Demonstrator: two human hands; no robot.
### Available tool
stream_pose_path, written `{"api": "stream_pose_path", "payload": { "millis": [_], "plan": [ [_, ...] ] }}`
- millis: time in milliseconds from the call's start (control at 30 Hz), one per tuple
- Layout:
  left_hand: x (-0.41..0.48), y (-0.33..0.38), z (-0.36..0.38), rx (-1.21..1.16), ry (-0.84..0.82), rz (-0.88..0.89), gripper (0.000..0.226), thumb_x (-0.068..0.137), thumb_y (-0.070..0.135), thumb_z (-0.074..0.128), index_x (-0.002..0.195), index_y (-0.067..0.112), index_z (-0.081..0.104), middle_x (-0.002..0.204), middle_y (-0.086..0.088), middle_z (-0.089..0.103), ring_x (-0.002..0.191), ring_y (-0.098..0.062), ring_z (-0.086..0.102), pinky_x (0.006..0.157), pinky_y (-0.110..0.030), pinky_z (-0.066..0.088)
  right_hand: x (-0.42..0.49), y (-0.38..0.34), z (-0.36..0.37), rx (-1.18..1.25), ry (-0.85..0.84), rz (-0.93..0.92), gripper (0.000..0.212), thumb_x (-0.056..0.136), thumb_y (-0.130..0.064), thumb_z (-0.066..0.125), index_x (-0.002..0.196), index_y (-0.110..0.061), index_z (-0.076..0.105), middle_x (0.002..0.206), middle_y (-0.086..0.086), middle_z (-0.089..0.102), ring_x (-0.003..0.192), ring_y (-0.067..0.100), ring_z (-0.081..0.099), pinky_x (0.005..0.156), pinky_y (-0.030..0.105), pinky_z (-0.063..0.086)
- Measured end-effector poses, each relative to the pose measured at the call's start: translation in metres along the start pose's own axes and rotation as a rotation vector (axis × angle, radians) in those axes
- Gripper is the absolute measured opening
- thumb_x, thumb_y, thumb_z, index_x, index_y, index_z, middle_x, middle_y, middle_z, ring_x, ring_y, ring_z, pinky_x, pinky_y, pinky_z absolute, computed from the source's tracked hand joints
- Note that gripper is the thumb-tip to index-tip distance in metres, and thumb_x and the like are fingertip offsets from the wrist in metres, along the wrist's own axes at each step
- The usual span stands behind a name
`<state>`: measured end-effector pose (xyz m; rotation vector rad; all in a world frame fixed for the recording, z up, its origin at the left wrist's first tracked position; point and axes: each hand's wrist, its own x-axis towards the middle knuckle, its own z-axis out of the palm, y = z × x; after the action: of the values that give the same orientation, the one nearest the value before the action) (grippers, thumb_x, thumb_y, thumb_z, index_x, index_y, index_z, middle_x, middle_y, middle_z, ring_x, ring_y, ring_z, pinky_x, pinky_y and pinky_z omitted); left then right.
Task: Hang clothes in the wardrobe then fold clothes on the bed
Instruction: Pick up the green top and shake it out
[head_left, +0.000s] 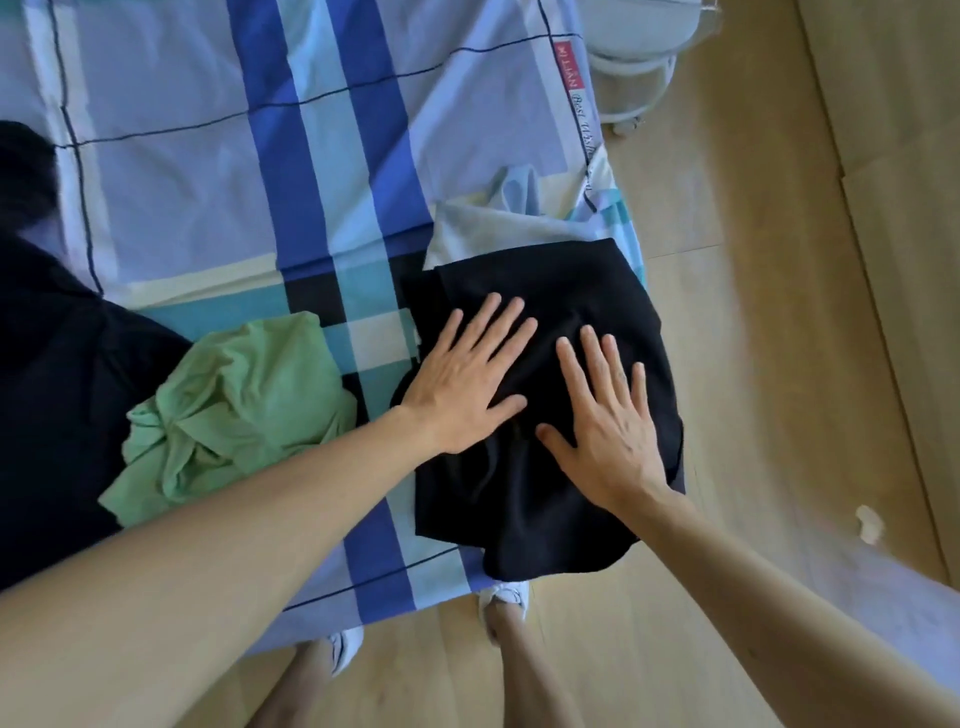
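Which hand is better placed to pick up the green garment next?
Probably the left hand: it presses the black garment beside the green garment; the right hand lies farther off.

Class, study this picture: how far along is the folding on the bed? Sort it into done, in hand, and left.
Done: nothing plainly finished; no wardrobe shows, so the hanging cannot be judged. In hand: the left hand and right hand press flat on the black garment, partly folded near the edge of the bed. Left: the crumpled green garment and the dark garment beside it.
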<state>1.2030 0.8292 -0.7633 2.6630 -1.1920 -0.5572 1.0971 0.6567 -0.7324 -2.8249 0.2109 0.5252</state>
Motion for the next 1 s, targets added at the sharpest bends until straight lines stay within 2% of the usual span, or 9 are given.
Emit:
{"api": "stream_pose_path", "payload": {
  "millis": [133,267,400,467,533,633,733,900,1000],
  "plan": [
    [-0.020,-0.025,-0.005,-0.098,0.104,0.000,0.079,0.099,0.051,0.043,0.162,0.016,0.011,0.170,-0.005,0.002,0.157,-0.024,-0.005,0.127,-0.050,0.007,0.000,-0.033,-0.011,0.089,0.062,0.093,0.099,0.086,-0.029,0.066,0.161,-0.019,0.002,0.169,0.007,-0.008,0.155,0.026,-0.013,0.124,0.053,-0.002],
    [-0.076,-0.083,-0.009,-0.074,0.169,-0.158,0.082,0.097,0.059,0.040,0.160,0.011,0.019,0.168,-0.012,0.015,0.156,-0.029,0.008,0.124,-0.054,0.013,-0.004,-0.098,-0.011,0.211,0.154,-0.059,0.097,0.081,-0.015,0.067,0.160,-0.014,0.011,0.168,0.009,0.003,0.156,0.025,-0.002,0.125,0.048,-0.001],
    [-0.152,-0.135,-0.001,0.053,-0.121,-0.358,0.124,0.073,0.088,0.046,0.161,0.019,-0.007,0.169,-0.012,-0.010,0.155,-0.035,-0.015,0.119,-0.070,0.005,0.005,-0.163,0.017,0.301,0.048,-0.199,0.092,0.083,-0.015,0.066,0.159,-0.014,0.014,0.167,0.010,0.007,0.155,0.026,0.007,0.126,0.047,0.009],
    [-0.180,-0.140,0.007,0.097,-0.300,-0.408,0.139,0.065,0.084,0.062,0.155,0.026,-0.028,0.164,-0.010,-0.030,0.151,-0.037,-0.027,0.114,-0.076,0.009,0.013,-0.188,0.037,0.331,-0.056,-0.196,0.092,0.084,-0.017,0.066,0.159,-0.017,0.013,0.166,0.011,0.007,0.152,0.031,0.017,0.123,0.046,0.022],
    [-0.193,-0.141,0.011,0.122,-0.369,-0.441,0.142,0.070,0.061,0.078,0.151,0.030,-0.034,0.164,-0.011,-0.028,0.153,-0.040,-0.017,0.112,-0.071,0.027,0.021,-0.211,0.057,0.388,-0.203,-0.134,0.094,0.086,-0.022,0.068,0.159,-0.021,0.010,0.165,0.011,0.007,0.147,0.035,0.028,0.115,0.045,0.037],
    [-0.181,-0.148,0.000,0.108,-0.336,-0.467,0.118,0.082,0.021,0.078,0.159,0.032,-0.010,0.163,-0.015,0.014,0.143,-0.041,0.031,0.102,-0.050,0.045,0.029,-0.235,0.073,0.428,-0.395,-0.046,0.104,0.085,-0.027,0.074,0.159,-0.024,0.002,0.158,0.012,0.019,0.139,0.036,0.039,0.107,0.046,0.042],
    [-0.170,-0.170,-0.028,-0.033,-0.211,-0.422,0.076,0.085,0.005,0.064,0.150,0.032,0.035,0.134,-0.008,0.058,0.115,-0.035,0.060,0.090,-0.045,0.051,0.032,-0.250,0.065,0.467,-0.496,-0.013,0.113,0.083,-0.025,0.079,0.160,-0.024,-0.004,0.148,0.016,0.033,0.134,0.035,0.043,0.109,0.039,0.037],
    [-0.191,-0.194,-0.143,-0.624,-0.106,-0.448,0.041,0.083,0.009,0.059,0.118,0.030,0.063,0.107,0.001,0.070,0.099,-0.024,0.064,0.088,-0.045,0.053,0.033,-0.284,-0.031,0.719,-0.404,-0.083,0.119,0.067,-0.032,0.088,0.157,-0.032,0.011,0.142,0.003,0.048,0.130,0.022,0.051,0.109,0.041,0.044],
    [-0.209,-0.191,-0.210,-0.802,-0.006,-0.453,0.024,0.087,0.013,0.067,0.108,0.025,0.062,0.100,0.000,0.070,0.093,-0.020,0.067,0.088,-0.044,0.055,0.022,-0.307,-0.106,0.915,-0.350,-0.131,0.097,0.074,-0.012,0.086,0.150,-0.028,0.027,0.133,0.000,0.058,0.118,0.014,0.062,0.099,0.032,0.052]
  ]
}}
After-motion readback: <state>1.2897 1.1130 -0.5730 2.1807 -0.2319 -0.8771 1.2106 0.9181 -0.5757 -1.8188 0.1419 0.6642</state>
